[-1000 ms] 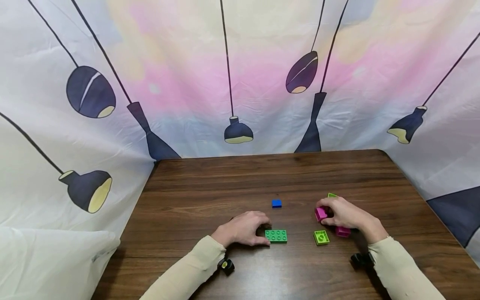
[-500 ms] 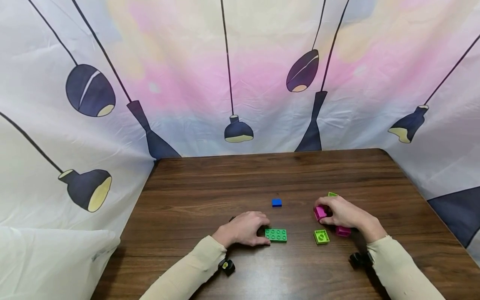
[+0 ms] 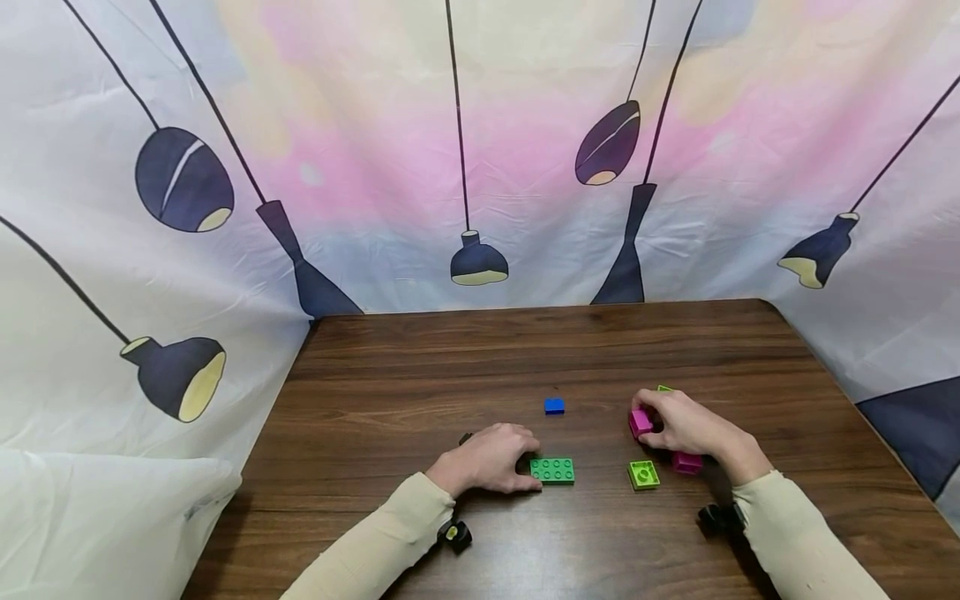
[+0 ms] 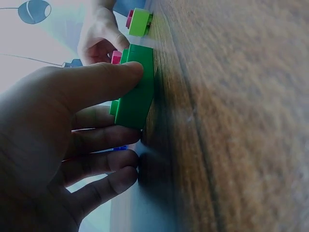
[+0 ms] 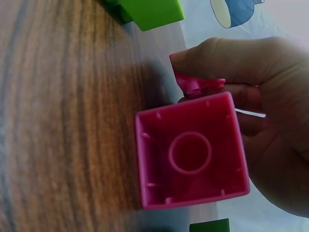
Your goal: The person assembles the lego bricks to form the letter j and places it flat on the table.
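My left hand (image 3: 495,458) holds the left end of a green building brick (image 3: 552,472), which has two rows of studs. In the left wrist view the thumb (image 4: 113,79) lies along the green brick's side. Off to the right, my right hand (image 3: 686,425) pinches a small magenta brick (image 3: 641,423) between thumb and fingers. A second magenta brick (image 3: 686,463) lies below that hand; the right wrist view shows its hollow underside with a round tube. Beside it a lime brick (image 3: 643,475) lies upside down. Another lime brick (image 3: 664,388) is mostly hidden behind the right hand.
A small blue brick (image 3: 554,406) lies beyond the green one on the brown wooden table (image 3: 420,358). A cloth printed with lamps (image 3: 480,262) hangs behind the table and at its sides. Each wrist carries a small black camera (image 3: 453,535).
The magenta brick in my right hand has turned slightly and shifted a little away from me. My left hand and the green brick stay in place.
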The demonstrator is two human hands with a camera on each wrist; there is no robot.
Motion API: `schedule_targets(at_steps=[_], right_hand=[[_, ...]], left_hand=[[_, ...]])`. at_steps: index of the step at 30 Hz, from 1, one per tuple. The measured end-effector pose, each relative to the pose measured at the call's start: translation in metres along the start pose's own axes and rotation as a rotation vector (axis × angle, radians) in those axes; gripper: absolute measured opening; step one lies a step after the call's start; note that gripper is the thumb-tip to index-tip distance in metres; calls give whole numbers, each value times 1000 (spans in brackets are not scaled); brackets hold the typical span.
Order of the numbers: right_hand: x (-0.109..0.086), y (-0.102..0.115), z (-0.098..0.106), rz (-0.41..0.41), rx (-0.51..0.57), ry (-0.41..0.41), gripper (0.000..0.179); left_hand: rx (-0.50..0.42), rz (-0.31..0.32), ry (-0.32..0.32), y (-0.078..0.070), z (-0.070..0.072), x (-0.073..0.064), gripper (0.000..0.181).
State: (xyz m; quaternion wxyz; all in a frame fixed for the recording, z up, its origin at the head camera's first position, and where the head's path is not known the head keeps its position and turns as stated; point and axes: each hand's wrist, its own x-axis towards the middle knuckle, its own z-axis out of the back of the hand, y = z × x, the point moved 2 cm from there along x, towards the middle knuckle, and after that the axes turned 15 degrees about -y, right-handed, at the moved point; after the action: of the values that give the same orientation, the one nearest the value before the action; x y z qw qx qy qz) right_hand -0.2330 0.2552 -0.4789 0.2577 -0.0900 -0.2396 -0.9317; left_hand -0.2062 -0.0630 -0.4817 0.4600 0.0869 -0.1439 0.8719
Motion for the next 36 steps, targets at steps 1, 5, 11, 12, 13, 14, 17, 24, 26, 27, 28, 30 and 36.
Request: schedule_targets(at_steps=[1,5,11,12,13,14,17,24,26,27,28,30,36], right_hand=[[0,0,0,4,-1,-1,31],[2,2,1,59,-2,-32,31],[5,4,-1,158,12,-107,36],[6,4,-1,163,15,-109,36],[6,5,-1,163,14,-108,36],[7,6,-1,163,13,-105,36],[8,9,0,158,8,-94,36],[11,17,1,152,1,-86,35],[11,20,1,159,-8,-96,35],[11,21,2,162,-8,-102,35],[12,22,2,165,-13,-105,35],[12,26,1,170,-11,-107,35],[12,34,-2,177,12,-84,35]], left_hand=[[0,0,-1,0,0,0,34],[0,-2,-5,0,-1,0,33],[-4,-4,-13,0,0,-1,32],[-4,-3,-13,0,0,-1,32],[-4,-2,-13,0,0,-1,32],[-3,-1,-13,0,0,-1,32],[-1,2,-11,0,1,-1,32],[-2,6,-11,-1,0,-1,32],[1,8,-12,0,0,-1,32],[4,9,-12,0,0,-1,32],[6,9,-12,0,1,-1,32],[7,11,-10,0,1,-1,33],[-10,18,5,-1,1,-1,33]])
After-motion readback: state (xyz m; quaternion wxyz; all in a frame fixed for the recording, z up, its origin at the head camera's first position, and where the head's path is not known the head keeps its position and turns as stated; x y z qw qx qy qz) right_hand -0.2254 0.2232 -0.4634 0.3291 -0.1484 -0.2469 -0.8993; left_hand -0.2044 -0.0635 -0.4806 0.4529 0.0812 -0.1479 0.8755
